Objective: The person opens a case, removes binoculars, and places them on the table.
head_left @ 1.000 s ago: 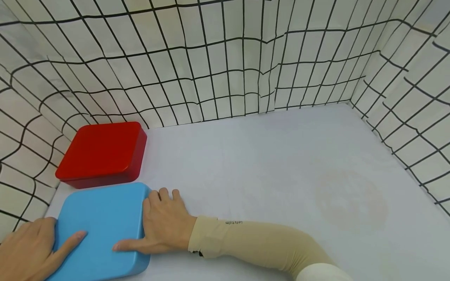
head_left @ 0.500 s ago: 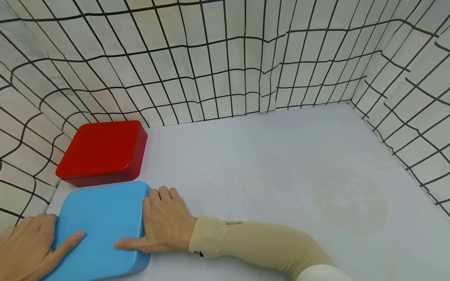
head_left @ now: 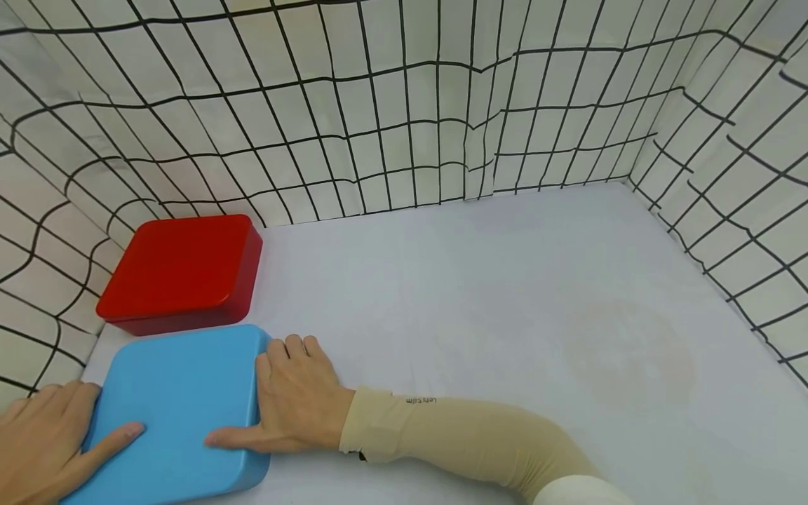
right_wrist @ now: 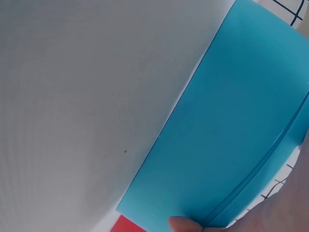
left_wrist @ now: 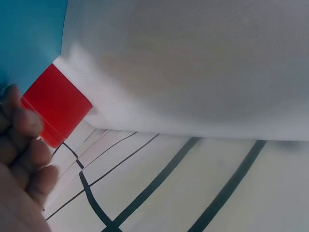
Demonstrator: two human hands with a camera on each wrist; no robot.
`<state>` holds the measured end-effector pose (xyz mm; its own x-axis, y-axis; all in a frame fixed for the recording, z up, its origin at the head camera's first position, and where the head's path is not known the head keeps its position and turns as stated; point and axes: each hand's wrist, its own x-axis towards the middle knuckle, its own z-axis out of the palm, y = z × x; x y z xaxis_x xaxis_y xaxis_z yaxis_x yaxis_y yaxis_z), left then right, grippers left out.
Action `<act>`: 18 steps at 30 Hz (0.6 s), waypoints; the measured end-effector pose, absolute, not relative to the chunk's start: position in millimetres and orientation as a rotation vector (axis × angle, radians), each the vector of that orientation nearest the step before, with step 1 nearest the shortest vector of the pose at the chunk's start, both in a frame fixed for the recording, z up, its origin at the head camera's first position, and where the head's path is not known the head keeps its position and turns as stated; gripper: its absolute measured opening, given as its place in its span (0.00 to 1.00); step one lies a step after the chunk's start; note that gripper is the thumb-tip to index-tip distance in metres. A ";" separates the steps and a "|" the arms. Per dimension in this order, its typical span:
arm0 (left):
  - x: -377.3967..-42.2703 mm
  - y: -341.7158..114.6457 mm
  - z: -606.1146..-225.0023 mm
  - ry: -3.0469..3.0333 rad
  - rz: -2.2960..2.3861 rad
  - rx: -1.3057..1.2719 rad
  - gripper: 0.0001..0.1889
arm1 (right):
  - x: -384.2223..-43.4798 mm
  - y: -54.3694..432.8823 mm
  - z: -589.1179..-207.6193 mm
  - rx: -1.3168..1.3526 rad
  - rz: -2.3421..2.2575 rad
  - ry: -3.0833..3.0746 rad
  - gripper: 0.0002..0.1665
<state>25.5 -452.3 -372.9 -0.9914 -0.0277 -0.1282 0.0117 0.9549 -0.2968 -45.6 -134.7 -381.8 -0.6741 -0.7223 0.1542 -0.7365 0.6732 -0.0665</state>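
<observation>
A light blue lidded box (head_left: 179, 382) lies at the lower left of the head view, cut off by the frame's bottom edge. On its right side my right hand (head_left: 299, 403) holds on, thumb across the lid and fingers against the side wall. My left hand (head_left: 47, 442) is at the opposite side, its thumb over the lid and its fingers at the left edge. In the left wrist view the curled fingers (left_wrist: 31, 154) appear beside the blue wall. The right wrist view shows one fingertip (right_wrist: 186, 224) against the box's side, near the lid seam.
A red lidded box (head_left: 183, 270) sits directly behind the blue one, in the back left corner. White panels with a black grid (head_left: 391, 105) rise around the white table surface (head_left: 454, 294). A faint round stain (head_left: 631, 358) marks the table at the right.
My left hand has slid slightly left, its thumb drawing back toward the left edge of the lid. The right hand and both boxes look nearly unchanged.
</observation>
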 end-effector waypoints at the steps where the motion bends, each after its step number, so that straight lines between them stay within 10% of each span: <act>1: 24.9 -452.7 -373.0 2.958 -0.438 -0.009 0.52 | -45.5 -134.4 -381.9 1.210 0.191 -2.766 0.45; 18: 19.9 -447.2 -377.5 2.901 -0.291 -0.018 0.50 | -48.9 -126.9 -383.0 1.218 0.199 -2.798 0.47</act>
